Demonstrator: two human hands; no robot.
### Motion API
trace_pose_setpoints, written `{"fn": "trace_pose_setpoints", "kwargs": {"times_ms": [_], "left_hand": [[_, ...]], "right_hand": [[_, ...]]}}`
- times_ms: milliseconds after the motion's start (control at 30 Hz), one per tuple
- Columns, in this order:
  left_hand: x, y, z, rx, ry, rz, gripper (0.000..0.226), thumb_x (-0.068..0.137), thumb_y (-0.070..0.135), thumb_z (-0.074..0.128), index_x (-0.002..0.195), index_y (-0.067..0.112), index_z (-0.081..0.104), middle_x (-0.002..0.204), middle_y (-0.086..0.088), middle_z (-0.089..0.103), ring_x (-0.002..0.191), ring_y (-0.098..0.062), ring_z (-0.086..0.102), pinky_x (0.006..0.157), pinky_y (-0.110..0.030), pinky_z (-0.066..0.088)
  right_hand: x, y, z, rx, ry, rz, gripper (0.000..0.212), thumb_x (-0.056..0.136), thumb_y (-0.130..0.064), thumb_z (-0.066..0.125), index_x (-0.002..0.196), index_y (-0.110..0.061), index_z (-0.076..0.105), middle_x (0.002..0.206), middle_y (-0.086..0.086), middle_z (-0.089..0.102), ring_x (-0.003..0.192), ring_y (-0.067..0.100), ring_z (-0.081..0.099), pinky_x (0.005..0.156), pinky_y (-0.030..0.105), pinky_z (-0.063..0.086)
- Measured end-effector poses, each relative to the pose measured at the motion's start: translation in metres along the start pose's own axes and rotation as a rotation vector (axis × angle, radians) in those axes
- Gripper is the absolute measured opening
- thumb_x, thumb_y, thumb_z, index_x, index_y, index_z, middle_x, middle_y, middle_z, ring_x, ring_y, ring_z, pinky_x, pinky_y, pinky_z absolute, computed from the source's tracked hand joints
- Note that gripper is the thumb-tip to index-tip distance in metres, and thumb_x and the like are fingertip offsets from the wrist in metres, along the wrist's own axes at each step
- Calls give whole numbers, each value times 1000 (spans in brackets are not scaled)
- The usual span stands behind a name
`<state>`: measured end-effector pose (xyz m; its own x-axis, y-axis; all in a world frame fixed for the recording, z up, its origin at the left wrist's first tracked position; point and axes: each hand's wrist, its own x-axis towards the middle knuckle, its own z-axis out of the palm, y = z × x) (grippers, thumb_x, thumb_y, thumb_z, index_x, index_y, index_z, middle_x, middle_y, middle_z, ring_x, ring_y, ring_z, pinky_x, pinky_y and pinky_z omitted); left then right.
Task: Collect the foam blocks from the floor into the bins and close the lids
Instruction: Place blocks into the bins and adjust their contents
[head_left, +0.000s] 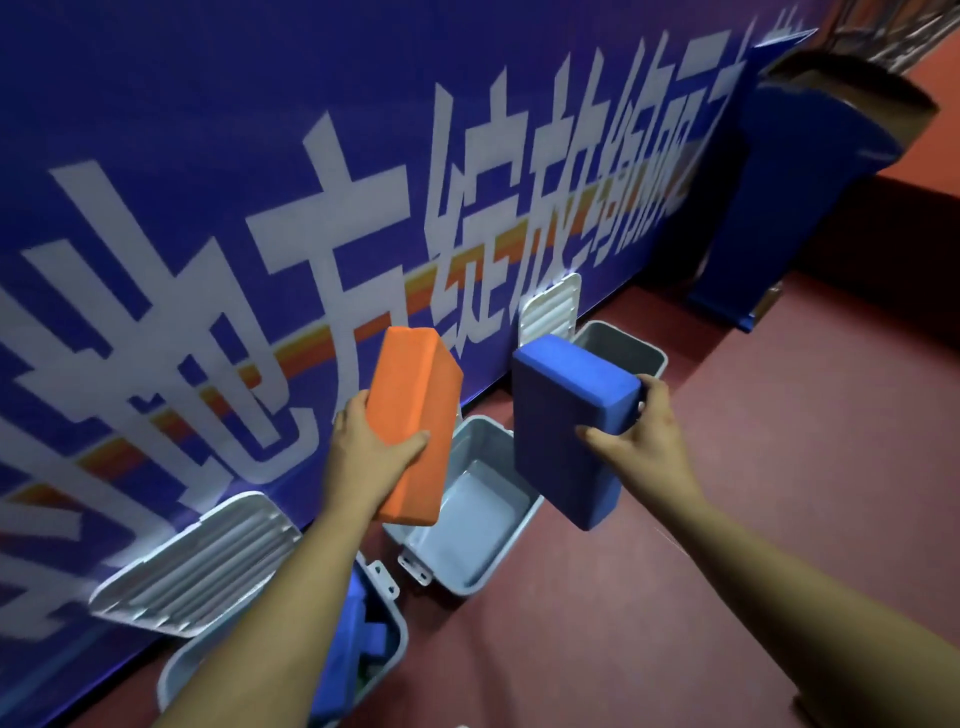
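Note:
My left hand (366, 457) grips an orange foam block (413, 415), held up above the left side of the middle grey bin (498, 545), which stands open and looks empty. In my right hand (641, 441) is a blue foam block (563, 426), gripped by its right edge, over the gap between the middle bin and the far grey bin (621, 345). The near bin (387, 631), partly behind my left forearm, holds blue blocks. The near bin's white lid (197, 566) and the far bin's lid (550, 306) are raised against the wall.
A blue wall banner (311, 182) with large white characters runs along the left behind the three bins. A blue stand (789, 197) is at the upper right. Red floor (727, 493) stretches to the right of the bins.

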<state>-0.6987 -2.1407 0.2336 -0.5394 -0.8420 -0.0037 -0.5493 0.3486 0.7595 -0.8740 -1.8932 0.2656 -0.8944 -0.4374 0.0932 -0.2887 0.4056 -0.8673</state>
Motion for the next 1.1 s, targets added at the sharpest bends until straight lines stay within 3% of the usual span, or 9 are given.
{"fn": "trace_pose_setpoints", "kwargs": {"times_ms": [233, 500, 667, 767, 867, 1000, 1100], "left_hand": [[72, 46, 43, -39, -60, 47, 93, 68, 51, 81, 143, 21, 35, 139, -4, 47, 121, -27, 52, 95, -43, 46], [144, 102, 137, -62, -132, 34, 91, 70, 53, 79, 143, 24, 32, 137, -2, 46, 118, -25, 52, 90, -40, 46], [205, 121, 195, -56, -30, -68, 91, 71, 50, 80, 144, 26, 32, 140, 0, 43, 120, -24, 51, 91, -37, 44], [230, 126, 218, -69, 60, -178, 91, 71, 45, 82, 145, 23, 33, 143, 0, 43, 123, -21, 48, 91, -32, 40], [242, 119, 228, -75, 147, -313, 91, 69, 42, 84, 144, 22, 36, 141, -1, 46, 125, -21, 49, 98, -35, 41], [231, 93, 230, -91, 262, -472, 85, 67, 34, 87, 139, 24, 42, 128, 5, 49, 111, -12, 49, 92, -29, 38], [216, 59, 234, -100, 310, -610, 84, 61, 39, 86, 133, 24, 46, 123, 1, 56, 108, -20, 57, 92, -36, 46]], "right_hand": [[72, 11, -13, -72, 31, 36, 68, 71, -18, 85, 122, -24, 41, 115, -7, 57, 97, 10, 55, 83, 32, 48], [191, 67, -40, -144, 6, 70, 65, 72, -20, 85, 118, -28, 39, 114, -6, 57, 101, 15, 55, 80, 31, 43], [311, 108, -30, -135, -145, 10, 70, 71, -19, 85, 124, -25, 40, 108, -14, 53, 99, 10, 51, 82, 31, 41], [385, 118, -17, -142, -261, -35, 75, 70, -17, 87, 130, -19, 41, 111, -10, 53, 97, 5, 48, 83, 26, 37], [443, 118, 5, -128, -402, -107, 69, 71, -16, 86, 123, -26, 41, 112, -9, 53, 97, 7, 51, 79, 22, 37], [483, 117, 56, -116, -603, -172, 68, 73, -16, 83, 124, -26, 40, 113, -8, 55, 99, 11, 55, 77, 27, 44], [487, 123, 105, -115, -728, -198, 68, 72, -16, 84, 122, -28, 39, 114, -6, 57, 99, 13, 58, 79, 28, 44]]}}
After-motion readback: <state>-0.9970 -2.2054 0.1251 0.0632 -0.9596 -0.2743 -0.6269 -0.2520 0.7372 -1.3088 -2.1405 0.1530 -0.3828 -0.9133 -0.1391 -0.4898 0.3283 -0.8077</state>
